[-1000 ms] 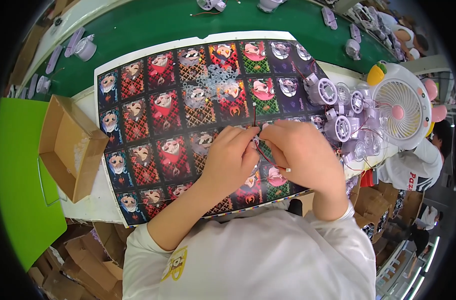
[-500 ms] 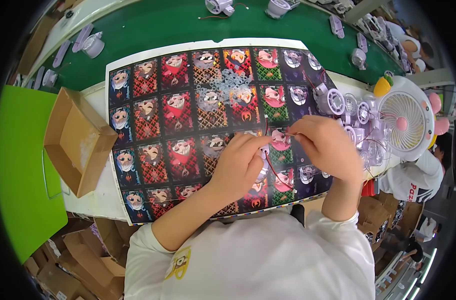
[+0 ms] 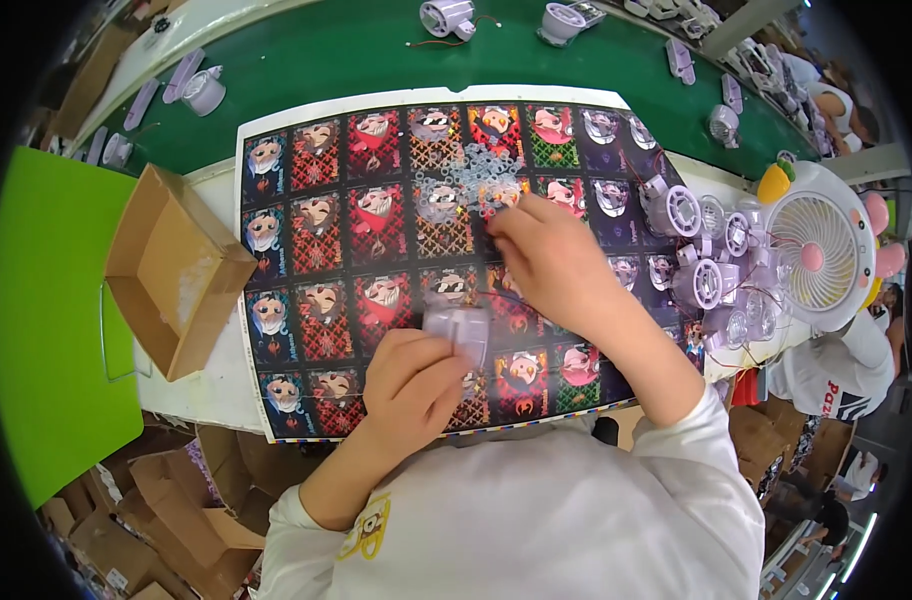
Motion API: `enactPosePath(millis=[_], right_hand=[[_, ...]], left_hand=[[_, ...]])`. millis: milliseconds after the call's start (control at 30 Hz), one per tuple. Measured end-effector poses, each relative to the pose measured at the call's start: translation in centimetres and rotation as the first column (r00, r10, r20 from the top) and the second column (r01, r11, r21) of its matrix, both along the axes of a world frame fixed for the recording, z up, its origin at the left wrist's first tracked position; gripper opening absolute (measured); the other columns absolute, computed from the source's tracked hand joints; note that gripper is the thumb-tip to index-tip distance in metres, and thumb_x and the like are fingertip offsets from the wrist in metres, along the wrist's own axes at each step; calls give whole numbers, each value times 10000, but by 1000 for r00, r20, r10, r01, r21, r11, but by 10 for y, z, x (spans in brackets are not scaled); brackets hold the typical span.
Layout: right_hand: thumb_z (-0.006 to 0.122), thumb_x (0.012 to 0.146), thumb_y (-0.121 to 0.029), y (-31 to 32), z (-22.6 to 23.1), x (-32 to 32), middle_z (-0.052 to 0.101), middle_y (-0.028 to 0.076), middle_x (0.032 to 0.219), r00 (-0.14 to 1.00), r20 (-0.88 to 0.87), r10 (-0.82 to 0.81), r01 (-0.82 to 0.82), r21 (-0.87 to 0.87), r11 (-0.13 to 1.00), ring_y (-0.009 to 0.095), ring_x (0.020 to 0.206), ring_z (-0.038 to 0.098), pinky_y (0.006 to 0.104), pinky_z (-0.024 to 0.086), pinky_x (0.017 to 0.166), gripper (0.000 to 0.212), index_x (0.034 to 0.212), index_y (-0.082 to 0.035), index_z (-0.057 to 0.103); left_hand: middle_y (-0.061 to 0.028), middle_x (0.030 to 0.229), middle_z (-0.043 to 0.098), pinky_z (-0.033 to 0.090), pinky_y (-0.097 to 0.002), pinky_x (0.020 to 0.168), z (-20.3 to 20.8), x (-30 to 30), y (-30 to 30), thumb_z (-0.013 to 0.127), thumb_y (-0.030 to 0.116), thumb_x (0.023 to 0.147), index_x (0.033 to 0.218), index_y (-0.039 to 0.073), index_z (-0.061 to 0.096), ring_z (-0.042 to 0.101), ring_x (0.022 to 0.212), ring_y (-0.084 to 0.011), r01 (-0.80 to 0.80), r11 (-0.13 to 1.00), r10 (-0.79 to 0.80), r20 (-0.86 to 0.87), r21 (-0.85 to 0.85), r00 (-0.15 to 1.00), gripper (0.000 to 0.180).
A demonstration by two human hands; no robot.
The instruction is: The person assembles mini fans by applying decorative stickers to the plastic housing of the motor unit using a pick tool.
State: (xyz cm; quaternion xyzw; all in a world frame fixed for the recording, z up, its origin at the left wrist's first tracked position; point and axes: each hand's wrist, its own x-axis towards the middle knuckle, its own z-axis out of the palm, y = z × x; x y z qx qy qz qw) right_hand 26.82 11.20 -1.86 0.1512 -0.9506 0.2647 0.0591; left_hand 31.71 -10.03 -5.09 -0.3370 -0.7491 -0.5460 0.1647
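In my left hand (image 3: 408,388) is a lilac plastic fan motor housing (image 3: 458,326), gripped between thumb and fingers and slightly blurred. A thin red wire (image 3: 503,297) runs from it to the right. My right hand (image 3: 554,262) is at the near edge of a pile of small clear rings (image 3: 466,178), its fingertips pinched together and pointing down. Whatever may be between those fingertips is too small or hidden to make out. Both hands are over a dark printed sheet (image 3: 364,262) with rows of cartoon card pictures, on the white table.
Several lilac fan housings (image 3: 698,285) with wires crowd the sheet's right side, beside a white round fan (image 3: 814,250). At left stands an open cardboard box (image 3: 141,275) by a green panel (image 3: 61,330). Beyond runs a green conveyor belt (image 3: 326,60) bearing lilac parts.
My hands have moved apart. The left drew the housing toward me and to the left; the right left the wire area and moved left to the ring pile.
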Motion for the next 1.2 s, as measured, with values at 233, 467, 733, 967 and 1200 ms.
enactPosePath(millis=[233, 467, 733, 967, 1200], right_hand=[[593, 840, -77, -40, -39, -33, 577, 175, 851, 999, -43, 1, 6, 173, 985, 373, 809, 611, 464, 507, 733, 81, 843, 4, 592], [676, 802, 2, -17, 26, -9, 573, 73, 797, 997, 78, 9, 12, -269, 963, 174, 709, 577, 287, 453, 605, 103, 871, 2, 599], [676, 773, 66, 9, 80, 40, 595, 60, 753, 956, 231, 179, -18, -566, 824, 128, 593, 597, 255, 466, 503, 111, 857, -1, 649], [694, 772, 51, 5, 84, 52, 592, 60, 727, 971, 229, 74, 56, -511, 858, 138, 593, 610, 261, 457, 481, 119, 871, -2, 655], [724, 768, 20, 17, 70, 57, 631, 79, 721, 965, 249, 83, 35, -435, 900, 174, 593, 612, 287, 472, 521, 97, 853, -6, 684]], left_hand=[[-109, 886, 646, 489, -386, 732, -4, 1, 10, 654, -88, 700, 1014, 4, 610, 591, 793, -296, 10, 983, -65, 298, 183, 952, 330], [-87, 854, 641, 475, -362, 728, 25, -19, 16, 691, -35, 736, 944, 25, 674, 574, 804, -274, 84, 991, -110, 265, 105, 958, 216], [-96, 836, 638, 466, -361, 693, 41, -31, 34, 693, -37, 761, 892, 29, 651, 569, 789, -281, 176, 969, -209, 199, 173, 957, 153], [-103, 833, 628, 464, -359, 703, 37, -27, 38, 696, -24, 777, 903, 9, 634, 571, 770, -268, 147, 985, -159, 136, 92, 978, 144], [-77, 883, 615, 509, -367, 682, 23, -31, 45, 677, 78, 711, 959, 18, 600, 573, 823, -266, 91, 988, -133, -375, -127, 918, 267]])
